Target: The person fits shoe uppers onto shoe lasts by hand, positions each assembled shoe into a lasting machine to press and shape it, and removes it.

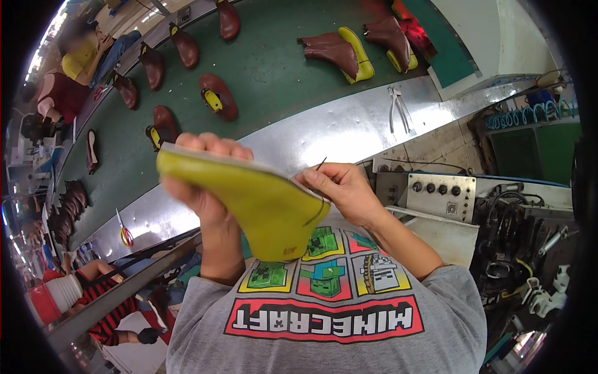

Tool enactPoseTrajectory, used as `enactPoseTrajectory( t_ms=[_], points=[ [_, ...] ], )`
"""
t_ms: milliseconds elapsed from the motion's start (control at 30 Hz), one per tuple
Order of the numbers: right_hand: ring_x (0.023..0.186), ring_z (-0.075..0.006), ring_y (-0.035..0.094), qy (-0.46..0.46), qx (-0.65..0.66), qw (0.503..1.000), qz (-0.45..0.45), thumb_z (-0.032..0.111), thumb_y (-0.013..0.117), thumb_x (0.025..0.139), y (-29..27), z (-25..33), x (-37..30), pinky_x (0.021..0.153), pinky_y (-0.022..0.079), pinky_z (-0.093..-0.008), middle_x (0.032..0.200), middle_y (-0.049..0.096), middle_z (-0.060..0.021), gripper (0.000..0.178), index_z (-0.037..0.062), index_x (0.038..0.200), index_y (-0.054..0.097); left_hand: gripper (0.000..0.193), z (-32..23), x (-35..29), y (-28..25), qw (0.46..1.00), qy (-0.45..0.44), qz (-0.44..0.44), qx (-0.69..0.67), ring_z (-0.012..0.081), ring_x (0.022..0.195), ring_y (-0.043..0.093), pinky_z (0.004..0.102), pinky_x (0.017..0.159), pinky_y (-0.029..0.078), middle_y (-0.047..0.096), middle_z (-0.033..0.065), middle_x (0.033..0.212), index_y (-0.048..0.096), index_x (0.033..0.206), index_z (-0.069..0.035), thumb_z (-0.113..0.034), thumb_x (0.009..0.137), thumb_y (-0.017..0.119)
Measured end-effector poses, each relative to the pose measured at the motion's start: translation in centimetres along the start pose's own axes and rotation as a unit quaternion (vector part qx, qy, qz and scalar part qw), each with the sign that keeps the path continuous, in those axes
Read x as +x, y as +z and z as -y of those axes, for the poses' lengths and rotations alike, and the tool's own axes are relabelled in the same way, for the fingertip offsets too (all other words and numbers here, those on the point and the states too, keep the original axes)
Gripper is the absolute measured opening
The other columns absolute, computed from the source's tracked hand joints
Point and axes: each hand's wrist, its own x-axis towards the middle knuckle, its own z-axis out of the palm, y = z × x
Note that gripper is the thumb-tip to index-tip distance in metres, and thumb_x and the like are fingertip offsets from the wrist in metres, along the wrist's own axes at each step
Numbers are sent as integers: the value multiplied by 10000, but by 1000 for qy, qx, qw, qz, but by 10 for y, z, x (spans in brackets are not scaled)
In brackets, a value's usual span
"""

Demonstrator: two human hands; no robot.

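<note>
Held up before my chest is a yellow shoe last [265,209], tilted, with a thin pale insole [233,161] lying along its upper-facing sole. My left hand [210,201] wraps round the toe end, fingers over the sole side and thumb beneath. At the heel end, my right hand [346,192] has its thumb and forefinger pinched together against the edge. A thin dark strand [321,164] pokes up from between those fingertips. Another dark line [313,213] runs across the heel side of the last; whether both are one piece I cannot tell.
Beyond the metal ledge [280,140], a green belt [268,75] carries several brown shoe uppers [218,96] and brown boots on yellow lasts [339,55]. Pincers [398,111] and scissors [124,230] lie on the ledge. A knobbed control panel [441,196] stands right; people sit left.
</note>
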Motion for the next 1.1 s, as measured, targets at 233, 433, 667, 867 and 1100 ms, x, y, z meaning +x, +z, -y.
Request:
enactPoseTrajectory(
  t_ms=[233,433,667,867,1100],
  points=[
    [1247,-237,669,79,225,970,-42,437,508,1160,-41,-53,19,1084,549,-394,1398,659,-175,602,-82,1463,543,420,64,16,-77,867,-153,-380,285,211,1006,732,395,887,611,729,81,1115,653,1240,-70,-460,1084,664],
    [1215,-243,655,151,179,951,-203,438,575,1117,-103,-120,47,1080,536,-403,1371,653,-132,565,4,1478,568,453,199,-25,-175,788,-313,-362,387,209,975,723,377,886,588,742,95,1075,668,1227,-1,-410,1045,737],
    [1297,-281,595,204,252,909,-262,442,573,1100,-166,-162,61,1111,496,-543,1399,642,-106,499,86,1446,612,380,285,-49,-265,699,-420,-246,524,181,932,740,338,847,592,784,90,1064,692,1255,42,-212,994,798],
    [1226,-268,644,219,13,918,-330,426,676,1052,-204,-161,83,1087,497,-406,1337,673,-176,588,-7,1444,613,445,269,-33,-269,558,-394,-130,719,192,906,766,350,847,604,814,128,1019,786,1169,-2,-337,892,882],
    [1097,-211,660,-69,-239,922,-297,288,827,979,-316,-86,271,998,522,-355,1215,721,-116,528,-47,1339,636,645,252,-35,-274,540,-347,-143,753,342,952,749,468,909,599,770,186,1042,779,1178,-6,-520,810,906]
  ],
)
